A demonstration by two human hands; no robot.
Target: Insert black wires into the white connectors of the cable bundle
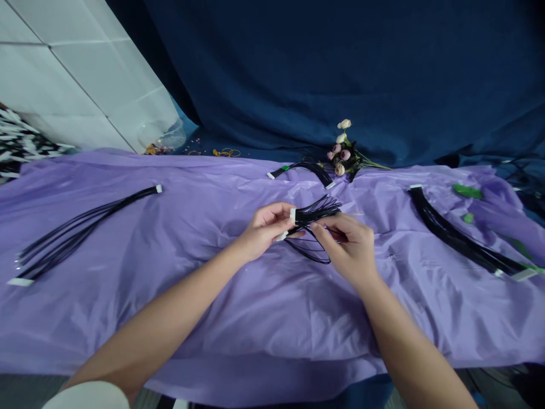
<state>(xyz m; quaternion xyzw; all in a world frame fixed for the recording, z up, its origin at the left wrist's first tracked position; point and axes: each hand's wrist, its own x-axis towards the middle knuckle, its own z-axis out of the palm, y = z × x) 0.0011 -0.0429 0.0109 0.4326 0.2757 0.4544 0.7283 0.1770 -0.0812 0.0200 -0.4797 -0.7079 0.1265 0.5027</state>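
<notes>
Over the middle of the purple cloth (pixel 238 318), a bundle of thin black wires (pixel 315 213) with white connectors is held between my two hands. My left hand (pixel 269 228) is closed on its left end, where one white connector (pixel 293 215) stands above the fingers and another (pixel 281 236) pokes out below. Thumb and fingers of my right hand (pixel 347 241) pinch the wires at the right. Some wires loop down below the hands, and loose ends fan out at the upper right.
Black cable bundles lie at the left (pixel 89 221), right (pixel 455 230) and back (pixel 313 167). Artificial flowers (pixel 340 153) rest at the back edge. Green pieces (pixel 467 191) are at the right; a clear plastic container (pixel 170 135) stands behind the cloth.
</notes>
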